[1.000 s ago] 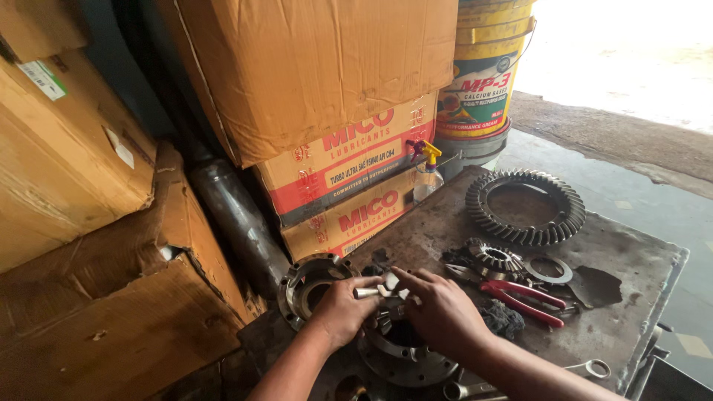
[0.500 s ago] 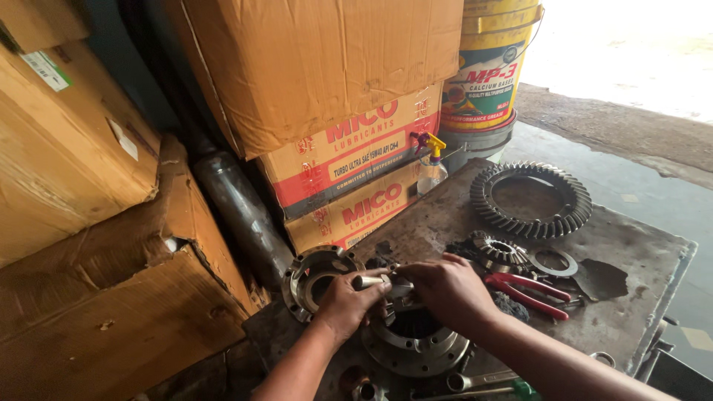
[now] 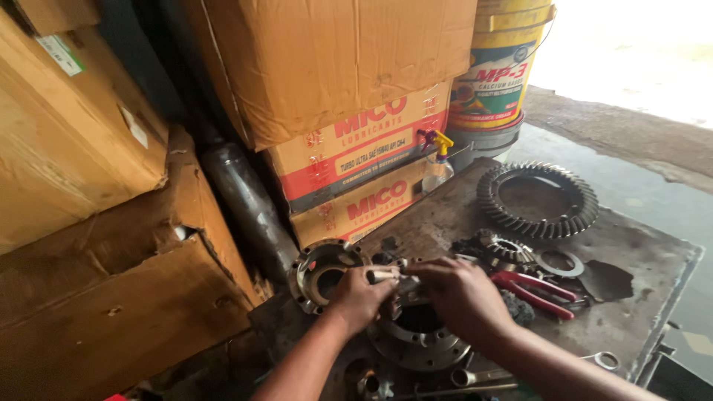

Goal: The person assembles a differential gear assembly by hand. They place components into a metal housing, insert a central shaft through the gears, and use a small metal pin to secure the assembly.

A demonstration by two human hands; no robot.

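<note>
Two hands [image 3: 412,293], probably gripping cross shaft [image 3: 388,276] — near table edge [image 3: 672,297]

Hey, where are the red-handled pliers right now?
In the head view, the red-handled pliers lie on the metal table, just right of the right hand, below the flat washer ring.

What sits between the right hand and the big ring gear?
In the head view: a small bevel gear and a flat washer ring lie between the right hand and the ring gear.
</note>
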